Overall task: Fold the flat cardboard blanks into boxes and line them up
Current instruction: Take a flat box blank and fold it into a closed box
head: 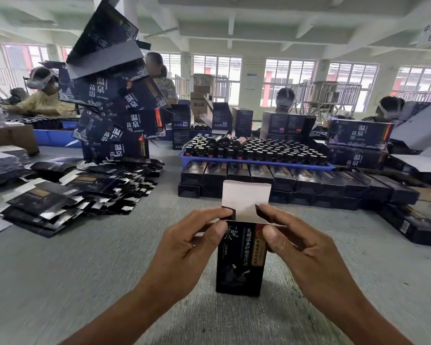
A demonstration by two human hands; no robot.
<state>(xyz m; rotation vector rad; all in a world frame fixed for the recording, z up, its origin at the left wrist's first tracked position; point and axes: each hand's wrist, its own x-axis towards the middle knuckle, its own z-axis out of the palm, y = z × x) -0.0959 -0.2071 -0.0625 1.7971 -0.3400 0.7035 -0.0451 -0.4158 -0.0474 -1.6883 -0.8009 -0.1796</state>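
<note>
We've got the box point(239, 260) upright on the grey table point(85, 282), right in front of us, already squared up into shape. Its top is open and the white lid flap point(245, 197) stands straight up. Our left hand point(184, 247) pinches the top left corner, thumb on the front face, fingers curled over the side flap. Our right hand point(301, 245) mirrors it on the top right corner, thumb and fingers clamped on that side flap. By our read, the side flaps are going in and the lid tuck comes next.

How far along are we? Just beyond, finished boxes point(296, 181) lie in rows, touching side by side, so a good batch looks done. To the left, a sprawling heap of flat blanks point(85, 192) waits, so plenty is left.

Behind the rows sits a blue tray point(256, 162) packed with dark bottles point(259, 150), a few lying across the top. Larger printed cartons point(125, 115) tower unevenly at the back left, and other workers sit around the table's far edge.
</note>
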